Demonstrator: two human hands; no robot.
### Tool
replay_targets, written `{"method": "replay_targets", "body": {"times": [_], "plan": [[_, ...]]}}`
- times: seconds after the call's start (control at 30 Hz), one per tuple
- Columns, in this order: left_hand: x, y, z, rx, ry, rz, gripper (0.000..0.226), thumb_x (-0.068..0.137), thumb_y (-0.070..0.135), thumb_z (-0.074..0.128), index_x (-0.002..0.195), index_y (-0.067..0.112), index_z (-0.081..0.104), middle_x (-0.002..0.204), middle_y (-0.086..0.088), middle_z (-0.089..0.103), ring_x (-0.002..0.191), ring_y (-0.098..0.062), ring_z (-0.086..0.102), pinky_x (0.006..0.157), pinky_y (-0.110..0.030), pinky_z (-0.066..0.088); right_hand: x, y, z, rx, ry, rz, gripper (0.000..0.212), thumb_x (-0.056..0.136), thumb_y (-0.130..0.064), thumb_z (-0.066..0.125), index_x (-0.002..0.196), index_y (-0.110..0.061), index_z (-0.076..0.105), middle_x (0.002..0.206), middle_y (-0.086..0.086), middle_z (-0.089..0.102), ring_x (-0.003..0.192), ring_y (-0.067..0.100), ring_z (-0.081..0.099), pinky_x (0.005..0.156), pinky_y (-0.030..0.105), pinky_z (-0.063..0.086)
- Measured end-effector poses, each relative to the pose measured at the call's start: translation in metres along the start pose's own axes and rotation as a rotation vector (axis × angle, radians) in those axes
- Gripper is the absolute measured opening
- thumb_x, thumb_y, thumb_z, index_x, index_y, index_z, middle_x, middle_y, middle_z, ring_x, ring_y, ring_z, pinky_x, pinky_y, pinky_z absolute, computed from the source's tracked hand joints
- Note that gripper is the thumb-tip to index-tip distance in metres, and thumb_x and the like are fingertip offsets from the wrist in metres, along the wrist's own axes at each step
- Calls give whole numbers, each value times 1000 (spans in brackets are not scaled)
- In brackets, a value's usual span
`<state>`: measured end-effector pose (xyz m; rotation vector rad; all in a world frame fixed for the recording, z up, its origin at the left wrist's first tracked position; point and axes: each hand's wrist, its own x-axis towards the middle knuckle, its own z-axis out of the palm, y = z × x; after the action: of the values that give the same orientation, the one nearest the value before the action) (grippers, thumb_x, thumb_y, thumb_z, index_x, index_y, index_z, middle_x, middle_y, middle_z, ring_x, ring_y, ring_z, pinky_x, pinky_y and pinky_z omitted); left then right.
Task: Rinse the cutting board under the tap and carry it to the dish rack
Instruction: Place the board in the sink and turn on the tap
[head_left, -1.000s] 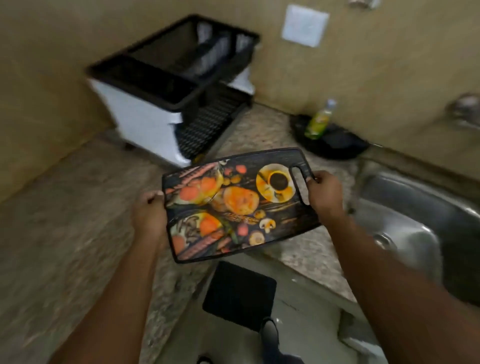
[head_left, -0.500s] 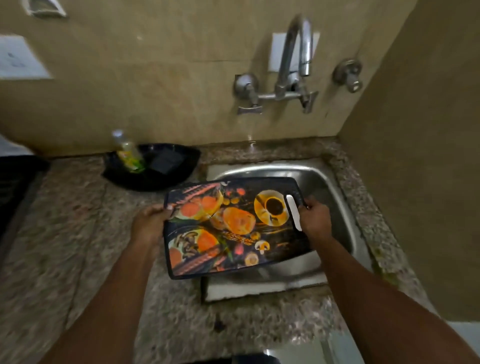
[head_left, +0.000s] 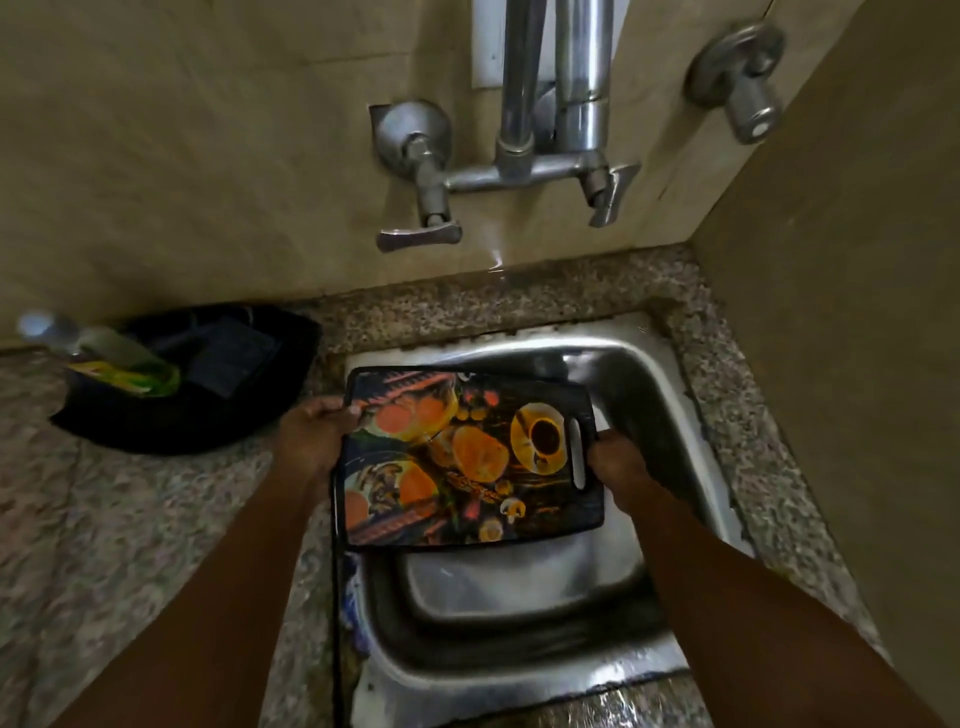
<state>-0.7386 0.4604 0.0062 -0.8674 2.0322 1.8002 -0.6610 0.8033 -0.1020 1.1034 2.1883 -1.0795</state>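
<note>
The board (head_left: 470, 457) is held level above the sink (head_left: 649, 374), printed face up. The left hand (head_left: 311, 439) grips the short left edge, fingers curled over the rim. The right hand (head_left: 618, 460) grips the short right edge beside the handle slot (head_left: 576, 454); its fingers pass under the board and are hidden.

Edges and room:
- The board's left edge overhangs the sink's left rim, above the counter (head_left: 130, 519).
- Its far edge lies close to the sink's back wall; its near edge leaves the front part of the basin uncovered.
- The tap (head_left: 514, 156) is mounted on the wall (head_left: 208, 156) above the sink's back rim, with a lever on each side of the spout pipe. A separate valve (head_left: 748, 83) sits to the right.
- A side wall (head_left: 857, 312) closes off the right, just past a narrow strip of counter.
- A black tray (head_left: 171, 426) sits on the counter left of the sink, apart from the board, with a bottle (head_left: 98, 353) lying in it.

Materials and shapes:
- Board: thin rectangle, rounded corners, dark rim, glossy food print in orange and yellow.
- Sink: stainless steel, rounded basin, reflective.
- Counter: speckled granite.
- Walls: smooth beige tile.
</note>
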Motion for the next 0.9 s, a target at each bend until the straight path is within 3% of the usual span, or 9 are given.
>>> {"method": "replay_targets", "body": {"times": [0.07, 0.13, 0.23, 0.33, 0.47, 0.53, 0.6, 0.77, 0.9], "plan": [[7, 5, 5, 47, -65, 11, 10, 93, -1, 68, 87, 5, 62, 87, -15, 66, 82, -25, 65, 75, -34, 53, 4, -1, 3, -40, -64, 52, 38, 105, -10, 44, 136, 3, 59, 139, 23, 61, 124, 37, 60, 93, 37, 48], [8, 7, 8, 82, -85, 22, 6, 92, -2, 69, 93, -1, 63, 89, -17, 68, 82, -26, 66, 76, -33, 53, 6, 2, 9, -105, -118, 84, 40, 105, -10, 42, 139, 4, 57, 140, 23, 60, 105, 29, 57, 84, 30, 43], [9, 2, 13, 125, -41, 49, 9, 92, -5, 69, 88, -2, 61, 84, -15, 67, 87, -28, 65, 81, -34, 53, 11, 3, 15, -153, -180, 116, 39, 105, -8, 41, 140, 3, 57, 116, 16, 58, 98, 19, 47, 82, 27, 42], [4, -6, 18, 145, -19, 62, 9, 92, -7, 68, 87, -3, 61, 83, -14, 67, 84, -27, 64, 77, -34, 52, 18, 4, 17, -154, -207, 83, 33, 104, -7, 43, 130, -9, 63, 111, 7, 53, 98, 20, 50, 83, 28, 44], [-2, -9, 20, 137, 26, 66, 17, 93, -5, 67, 80, 0, 57, 76, -10, 63, 75, -23, 61, 75, -32, 54, 31, 10, 17, -103, -190, 39, 25, 103, -2, 44, 115, 6, 65, 123, 19, 66, 105, 33, 62, 100, 44, 53], [-3, -9, 19, 151, 28, 63, 10, 94, -3, 67, 88, -2, 60, 77, -12, 64, 79, -26, 62, 77, -35, 54, 22, -1, 11, -140, -184, 44, 24, 105, -7, 42, 91, -14, 61, 115, 11, 59, 100, 25, 52, 95, 40, 49], [-3, -3, 18, 162, 19, 52, 11, 94, -2, 68, 86, 0, 61, 79, -13, 66, 81, -28, 64, 77, -37, 54, 11, -20, -4, -111, -91, -2, 34, 105, -14, 42, 74, -27, 46, 106, 8, 51, 97, 21, 46, 86, 32, 43], [-2, 10, 22, 169, -15, -13, 22, 92, 4, 72, 77, 13, 59, 86, -13, 67, 93, -32, 66, 84, -43, 53, -21, -72, -46, 353, 552, -335, 22, 91, -26, 54, 77, -14, 67, 76, 8, 66, 74, 23, 60, 74, 41, 53], [-7, 28, 26, 228, -133, -105, 21, 97, 5, 66, 84, 13, 51, 87, -10, 63, 80, -21, 66, 62, -30, 53, -59, -136, -73, 756, 622, -690, 12, 95, -32, 59, 85, -29, 64, 78, 3, 64, 71, 20, 59, 67, 42, 52]]}}
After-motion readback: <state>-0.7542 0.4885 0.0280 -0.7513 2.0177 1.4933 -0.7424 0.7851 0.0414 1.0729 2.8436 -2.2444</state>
